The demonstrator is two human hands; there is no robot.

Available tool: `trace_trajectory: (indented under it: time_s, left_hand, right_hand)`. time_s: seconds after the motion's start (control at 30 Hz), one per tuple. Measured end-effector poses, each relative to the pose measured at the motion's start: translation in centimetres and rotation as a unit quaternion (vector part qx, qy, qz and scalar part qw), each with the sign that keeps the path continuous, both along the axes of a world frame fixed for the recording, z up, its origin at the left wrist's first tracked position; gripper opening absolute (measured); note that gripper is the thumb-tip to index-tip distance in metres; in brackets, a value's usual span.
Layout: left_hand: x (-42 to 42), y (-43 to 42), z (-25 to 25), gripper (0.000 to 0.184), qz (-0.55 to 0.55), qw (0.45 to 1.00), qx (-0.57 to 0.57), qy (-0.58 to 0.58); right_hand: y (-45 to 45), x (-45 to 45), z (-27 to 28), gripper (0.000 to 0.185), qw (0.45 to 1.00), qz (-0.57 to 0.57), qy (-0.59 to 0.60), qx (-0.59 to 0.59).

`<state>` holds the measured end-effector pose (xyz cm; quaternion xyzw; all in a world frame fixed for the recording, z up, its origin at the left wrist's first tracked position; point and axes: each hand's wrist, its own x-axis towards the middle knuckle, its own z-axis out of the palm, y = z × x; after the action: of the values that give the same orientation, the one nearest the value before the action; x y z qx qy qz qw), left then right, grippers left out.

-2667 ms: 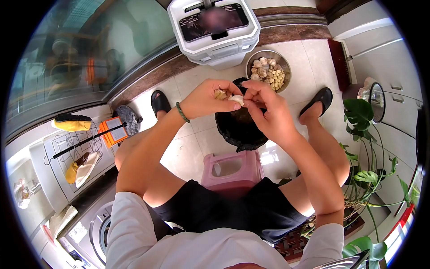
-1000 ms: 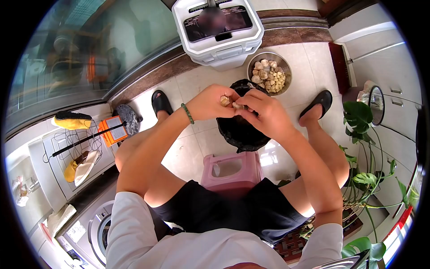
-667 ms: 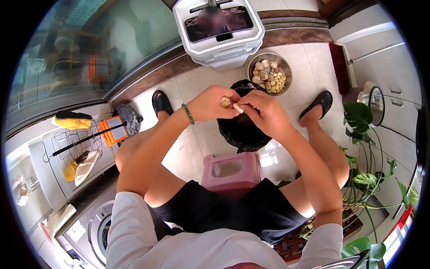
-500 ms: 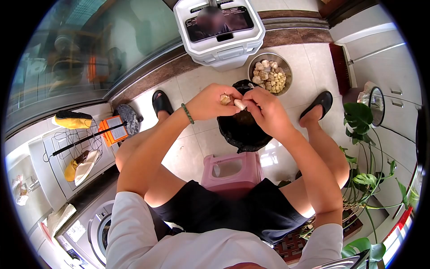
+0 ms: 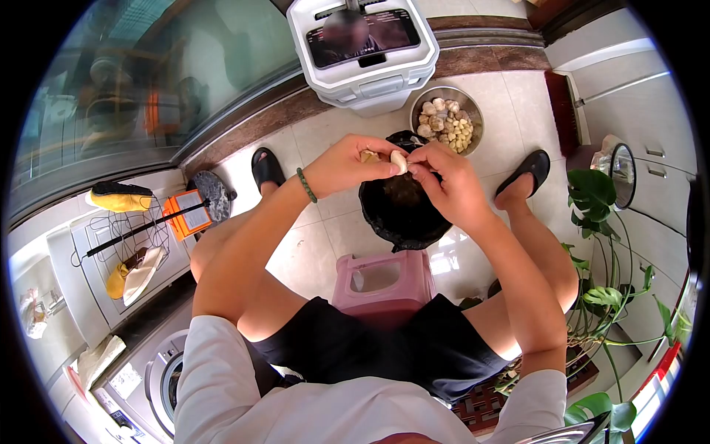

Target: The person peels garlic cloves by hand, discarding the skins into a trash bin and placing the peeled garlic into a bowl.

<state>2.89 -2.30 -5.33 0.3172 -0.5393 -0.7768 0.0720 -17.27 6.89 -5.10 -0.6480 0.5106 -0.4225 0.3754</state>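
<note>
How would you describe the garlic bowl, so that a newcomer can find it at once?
Start at the white-and-grey box with the dark screen, at the top of the view. Just to its right and a little lower, on the tiled floor, is the round metal bowl. Unlike the black bin nearby, it is shiny and filled with garlic.

Garlic clove pinched between left grip and right grip, black bin below
</note>
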Motion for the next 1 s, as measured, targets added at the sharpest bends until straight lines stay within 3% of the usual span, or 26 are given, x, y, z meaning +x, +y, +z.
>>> trace_trajectory:
  time_s: [0.23,0.5,0.73,1.0]
  left_hand:
    - [-0.4,0.2,-0.4,0.026,0.003,0.990,0.134,0.039]
    - [-0.3,0.0,-0.9,0.033,0.093,0.960,0.255,0.074]
    - [0.0,0.0,-1.6,0.017,0.102,0.946,0.286,0.112]
    - [0.0,0.1,-2.1,0.018,0.100,0.951,0.278,0.094]
  right_hand:
    - [0.1,-0.1,0.2,0.005,0.999,-0.017,0.041,-0.018]
    - [0.5,-0.1,0.1,0.009,0.998,0.033,0.050,-0.006]
    - [0.5,-0.4,-0.1,0.006,0.988,0.055,0.147,-0.008]
    - [0.2,0.2,0.1,0.009,0.994,0.011,0.108,0.003]
